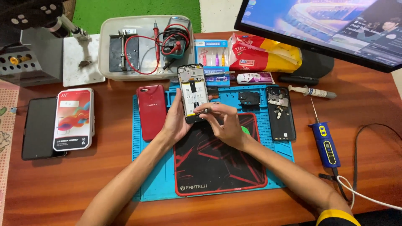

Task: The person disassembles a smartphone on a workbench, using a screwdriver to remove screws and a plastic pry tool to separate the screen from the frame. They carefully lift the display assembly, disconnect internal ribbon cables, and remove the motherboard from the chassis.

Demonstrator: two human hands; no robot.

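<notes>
Left hand: the left hand (178, 119) is cradling the opened black smartphone with its bare internal frame and yellow-edged battery (192, 92) from its 9 o'clock side, fingers wrapping the edge so the insides are facing up at the camera.
Right hand: the right hand (226, 123) is pinching at the phone's lower end, fingertips (204, 110) closing on something too small to make out; holding low is leaving the board area uncovered.
Phone position: it is hovering above the top edge of the black and red rubber mat (217, 161), which is lying on the blue silicone repair mat (153, 184).
At 9 o'clock: a red phone back cover (151, 112) is lying beside the left hand, apart from it.
At 3 o'clock: a black phone rear shell with loose small parts (280, 113) is resting within reach.
Farther at 3 o'clock: a blue pen-shaped powered tool (324, 142) is lying on the wooden counter (83, 175).
At 12 o'clock: a clear plastic tray with a multimeter and red leads (144, 48) is sitting behind the mats.
</notes>
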